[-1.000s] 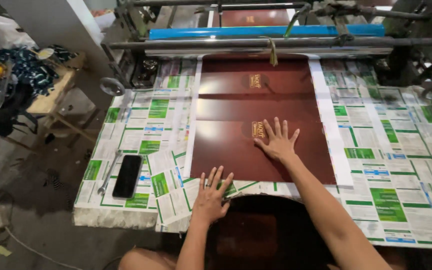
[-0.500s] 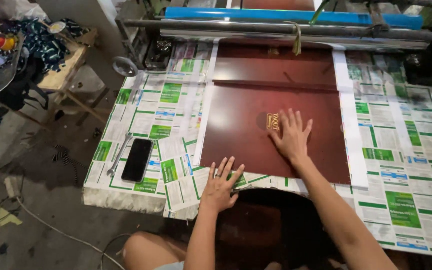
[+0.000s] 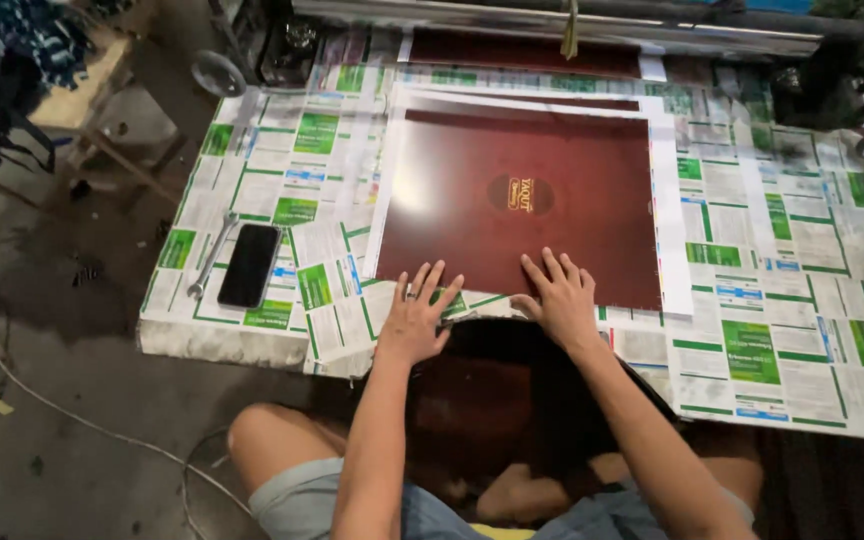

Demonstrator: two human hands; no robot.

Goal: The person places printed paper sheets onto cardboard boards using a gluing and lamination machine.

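- Seen from above, a large dark red sheet point(image 3: 522, 205) with a gold oval emblem lies flat in the centre of the frame, on a counter point(image 3: 792, 330) covered with green-and-white printed paper.
- Both hands rest at the sheet's near edge, low in the centre of the frame, and the sheet stretches away from them toward the top of the picture.
- Left hand point(image 3: 420, 318), fingers spread and flat, gripping nothing; its fingertips touch the sheet's lower left corner, while the palm lies on the paper-covered counter just below it.
- Right hand point(image 3: 558, 298), also flat and spread, holding nothing; it presses on the sheet's lower edge, a little right of centre, and sits further onto the sheet than the left.
- Long axis of the sheet runs left to right across the frame, so the near edge under the hands is a long side.
- White strips point(image 3: 668, 200) border the sheet on its top and right sides.
- Near the left of the frame, well apart from the hands, a black phone point(image 3: 249, 264) lies face up just beside a metal wrench point(image 3: 210, 256).
- Across the top of the frame runs a machine roller point(image 3: 552, 12), with a second dark red sheet point(image 3: 512, 50) partly beneath it.
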